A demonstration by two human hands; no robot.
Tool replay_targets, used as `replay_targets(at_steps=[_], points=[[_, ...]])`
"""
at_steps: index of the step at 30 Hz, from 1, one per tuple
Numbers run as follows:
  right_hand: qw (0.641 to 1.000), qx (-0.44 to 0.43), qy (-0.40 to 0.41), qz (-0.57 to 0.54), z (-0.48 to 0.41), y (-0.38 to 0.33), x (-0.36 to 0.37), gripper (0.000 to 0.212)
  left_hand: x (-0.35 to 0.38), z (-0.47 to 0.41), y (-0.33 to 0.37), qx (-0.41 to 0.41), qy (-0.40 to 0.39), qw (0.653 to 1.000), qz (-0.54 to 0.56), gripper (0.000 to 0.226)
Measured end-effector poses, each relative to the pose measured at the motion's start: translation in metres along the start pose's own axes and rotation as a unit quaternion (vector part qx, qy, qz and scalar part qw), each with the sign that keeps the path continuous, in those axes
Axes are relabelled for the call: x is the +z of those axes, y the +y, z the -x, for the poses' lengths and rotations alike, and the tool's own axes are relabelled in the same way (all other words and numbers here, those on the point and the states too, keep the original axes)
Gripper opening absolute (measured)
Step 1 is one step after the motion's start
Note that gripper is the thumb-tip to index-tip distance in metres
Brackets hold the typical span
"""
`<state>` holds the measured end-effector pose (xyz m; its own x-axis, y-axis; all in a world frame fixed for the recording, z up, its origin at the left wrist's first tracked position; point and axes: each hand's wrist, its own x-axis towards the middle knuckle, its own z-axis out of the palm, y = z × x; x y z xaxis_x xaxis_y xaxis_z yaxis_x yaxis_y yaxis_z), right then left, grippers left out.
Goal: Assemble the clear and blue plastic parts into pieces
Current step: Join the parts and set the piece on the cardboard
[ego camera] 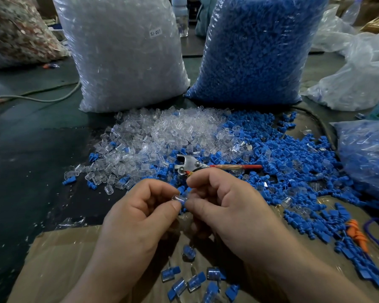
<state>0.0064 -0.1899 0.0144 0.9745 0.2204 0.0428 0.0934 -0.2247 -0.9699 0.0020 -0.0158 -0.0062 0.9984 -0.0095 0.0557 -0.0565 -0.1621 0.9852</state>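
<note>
Lying nearest, on a cardboard sheet (59, 259) spread over the dark table (31, 171): a loose scatter of assembled pieces (195, 281), each clear with blue inside and a blue tab sticking out.

Just above them, both hands meet at mid-frame. Left hand (136, 217): fingers curled, thumb and forefinger pinching a small clear part (178, 199). Right hand (228, 206): fingers curled too, its thumb and forefinger tips closed on the other end of the same part. Blue shows at the part; cannot tell whether an insert is fully seated.

Just beyond the knuckles, a metal plier-like tool (193, 166) with a red handle lies on the heap, handle pointing right.

Around and behind the tool, the loose stock: a pile of clear parts (162, 132) centre-left, a pile of blue parts (293, 160) spreading right, the two mixed where they meet. One orange piece (357, 235) sits at the right edge among the blue.

Right side: a smaller plastic bag (368, 154) holding blue and clear bits.

Farther back, two large upright bags stand side by side: the bag of clear parts (123, 53), labelled "SJ-017", and the bag of blue parts (256, 49).

Far left: a grey cable (42, 98) across the table and a mottled sack (15, 33). Far right: crumpled plastic bags (359, 68). A bottle (179, 14) shows between the two big bags.
</note>
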Motion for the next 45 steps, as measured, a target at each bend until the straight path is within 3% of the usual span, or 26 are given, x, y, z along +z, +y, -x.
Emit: replay_targets(at_steps=[5, 9, 12, 15, 18, 22, 26, 29, 31, 36, 39, 42, 45], points=[[0.998, -0.044, 0.039, 0.009, 0.004, -0.006, -0.002, 0.022, -0.001, 0.003, 0.008, -0.008, -0.029, 0.999, 0.033, 0.033], [0.976, -0.138, 0.069, 0.152, 0.009, -0.012, -0.001, 0.017, 0.001, 0.004, 0.011, -0.050, -0.043, 0.991, 0.114, 0.036], [0.977, -0.132, 0.081, 0.148, 0.009, -0.012, -0.002, 0.015, 0.002, 0.004, 0.011, -0.066, -0.049, 0.983, 0.166, 0.035], [0.985, -0.089, 0.069, 0.130, 0.007, -0.012, -0.004, 0.012, 0.001, 0.005, 0.012, -0.059, -0.061, 0.984, 0.158, 0.031], [0.977, -0.104, 0.052, 0.176, 0.009, -0.015, -0.005, 0.005, 0.000, 0.004, 0.011, -0.061, -0.068, 0.984, 0.151, 0.028], [0.940, -0.166, 0.010, 0.297, 0.012, -0.020, -0.004, 0.019, -0.001, 0.002, 0.011, -0.076, -0.082, 0.981, 0.159, 0.033], [0.911, -0.183, -0.022, 0.370, 0.012, -0.023, -0.001, 0.025, 0.002, 0.004, 0.013, -0.047, -0.082, 0.991, 0.098, 0.038], [0.908, -0.182, -0.025, 0.377, 0.012, -0.022, 0.000, 0.028, 0.002, 0.004, 0.012, -0.026, -0.072, 0.996, 0.048, 0.025], [0.910, -0.183, -0.013, 0.372, 0.012, -0.019, 0.001, 0.028, 0.002, 0.003, 0.008, -0.018, -0.055, 0.998, 0.021, 0.028], [0.892, -0.226, 0.029, 0.391, 0.010, -0.012, -0.003, 0.026, 0.005, 0.002, 0.011, -0.069, -0.007, 0.990, 0.124, 0.020], [0.864, -0.146, 0.090, 0.473, 0.002, -0.006, -0.018, 0.052, 0.003, 0.001, 0.014, -0.106, -0.011, 0.979, 0.172, 0.016], [0.837, 0.007, 0.051, 0.544, -0.007, 0.005, -0.034, 0.079, 0.000, 0.000, 0.016, -0.121, -0.017, 0.976, 0.179, 0.024], [0.820, 0.043, 0.014, 0.571, -0.012, 0.014, -0.038, 0.077, -0.001, -0.001, 0.019, -0.135, -0.032, 0.966, 0.216, 0.018]])
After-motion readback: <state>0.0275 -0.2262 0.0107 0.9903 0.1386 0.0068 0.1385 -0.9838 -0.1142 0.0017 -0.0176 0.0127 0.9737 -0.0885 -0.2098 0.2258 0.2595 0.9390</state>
